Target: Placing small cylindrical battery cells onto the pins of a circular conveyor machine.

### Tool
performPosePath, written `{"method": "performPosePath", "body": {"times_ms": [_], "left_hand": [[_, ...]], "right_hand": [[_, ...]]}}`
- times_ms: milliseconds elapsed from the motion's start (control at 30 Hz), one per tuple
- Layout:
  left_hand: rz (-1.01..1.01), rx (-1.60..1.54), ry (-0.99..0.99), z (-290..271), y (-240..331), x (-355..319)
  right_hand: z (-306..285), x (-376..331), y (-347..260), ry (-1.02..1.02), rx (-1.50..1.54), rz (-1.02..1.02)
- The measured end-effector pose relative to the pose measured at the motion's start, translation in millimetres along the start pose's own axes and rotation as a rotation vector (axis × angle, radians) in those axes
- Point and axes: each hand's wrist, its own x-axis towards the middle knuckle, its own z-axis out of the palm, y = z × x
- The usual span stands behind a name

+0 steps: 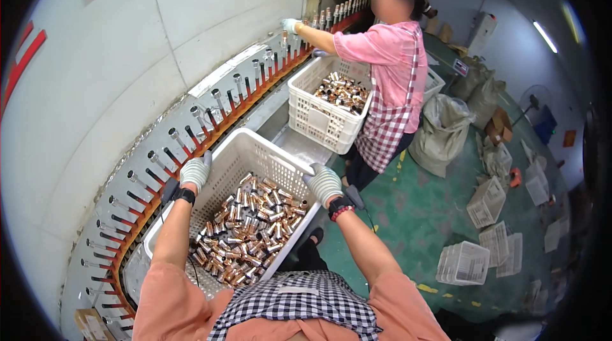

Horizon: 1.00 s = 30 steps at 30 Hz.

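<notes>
Crate (pixel 264 161) edges sit in our left hand (pixel 196 174) and right hand (pixel 324 183); we grip wide apart, likely so the shiny tubes (pixel 250 229) won't spill.

The left hand (pixel 196 174) and right hand (pixel 325 184) wear striped, grey-tipped gloves (pixel 326 179), black wrist straps (pixel 185 195) and, on the right, a red bracelet (pixel 342 213). Salmon shirt (pixel 167 303); black-and-white checked apron (pixel 290 309).

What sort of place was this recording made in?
Most likely a factory production line: a curved conveyor carries a row of rods, a white crate holds many small shiny pieces, and a co-worker in a checked apron reaches toward the rods.
</notes>
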Motion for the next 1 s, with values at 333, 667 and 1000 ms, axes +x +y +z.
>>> {"method": "performPosePath", "body": {"times_ms": [333, 667, 1000], "left_hand": [[-0.007, -0.029, 0.062, -3, 2, -5], [0.288, -0.414, 0.316, 2, 14, 40], [0.399, -0.587, 0.292, -48, 111, 155]], "right_hand": [[-1, -1, -1, 0.007, 0.010, 0.005], [1, 9, -2, 0.034, -0.068, 0.061], [-2, 0, 0, 0.077, 0.033, 0.010]]}}
